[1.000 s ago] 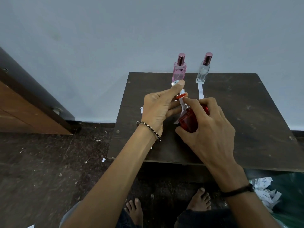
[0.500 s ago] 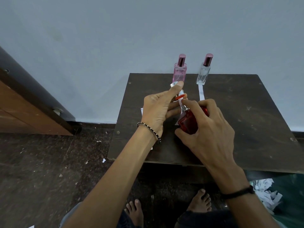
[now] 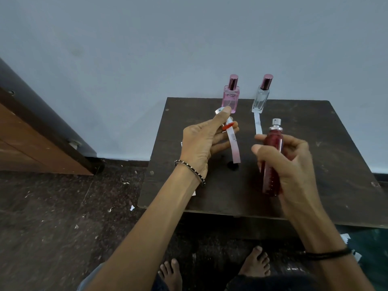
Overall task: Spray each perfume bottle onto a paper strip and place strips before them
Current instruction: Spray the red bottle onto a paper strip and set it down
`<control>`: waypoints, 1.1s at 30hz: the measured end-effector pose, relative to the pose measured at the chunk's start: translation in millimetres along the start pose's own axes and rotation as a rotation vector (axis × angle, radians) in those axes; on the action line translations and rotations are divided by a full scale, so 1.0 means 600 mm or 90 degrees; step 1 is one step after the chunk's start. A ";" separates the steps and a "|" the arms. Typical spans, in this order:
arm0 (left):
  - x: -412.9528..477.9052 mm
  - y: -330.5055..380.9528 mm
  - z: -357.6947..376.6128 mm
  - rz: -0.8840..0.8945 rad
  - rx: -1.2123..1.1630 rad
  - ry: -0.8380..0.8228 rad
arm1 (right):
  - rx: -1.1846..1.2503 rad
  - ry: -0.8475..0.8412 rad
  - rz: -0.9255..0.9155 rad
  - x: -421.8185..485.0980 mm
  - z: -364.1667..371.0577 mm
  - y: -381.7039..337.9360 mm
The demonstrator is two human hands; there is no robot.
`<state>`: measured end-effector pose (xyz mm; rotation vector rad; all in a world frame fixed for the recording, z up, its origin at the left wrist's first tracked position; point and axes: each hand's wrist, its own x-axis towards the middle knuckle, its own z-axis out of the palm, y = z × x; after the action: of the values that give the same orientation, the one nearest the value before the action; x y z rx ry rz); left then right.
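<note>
one dark table [image 3: 340, 143] by a grey wall [image 3: 147, 49]: left hand [image 3: 201, 141] pinches strip [image 3: 234, 145], right hand [image 3: 294, 164] grips red bottle [image 3: 271, 156].

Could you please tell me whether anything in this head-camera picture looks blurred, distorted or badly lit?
In the head view, the right hand and the red bottle it grips look slightly motion-blurred; the pink bottle and clear bottle at the back are sharper, though the pink one's label is unreadable. Light is soft and even, without harsh glare. The wide lens makes the table edges splay.
</note>
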<state>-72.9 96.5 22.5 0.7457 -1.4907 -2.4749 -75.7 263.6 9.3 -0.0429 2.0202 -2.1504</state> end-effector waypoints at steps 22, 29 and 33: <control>0.005 0.007 -0.014 0.028 0.016 0.017 | 0.484 -0.142 0.292 -0.004 -0.012 -0.019; 0.007 0.006 -0.014 0.026 0.036 0.019 | 0.319 -0.151 0.254 -0.009 -0.016 -0.021; 0.008 0.008 -0.011 0.020 0.031 0.030 | 0.276 -0.208 0.171 -0.011 -0.014 -0.025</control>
<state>-74.3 86.9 22.7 0.7760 -1.5401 -2.3891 -72.1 273.8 24.5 -0.0527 1.2794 -2.1849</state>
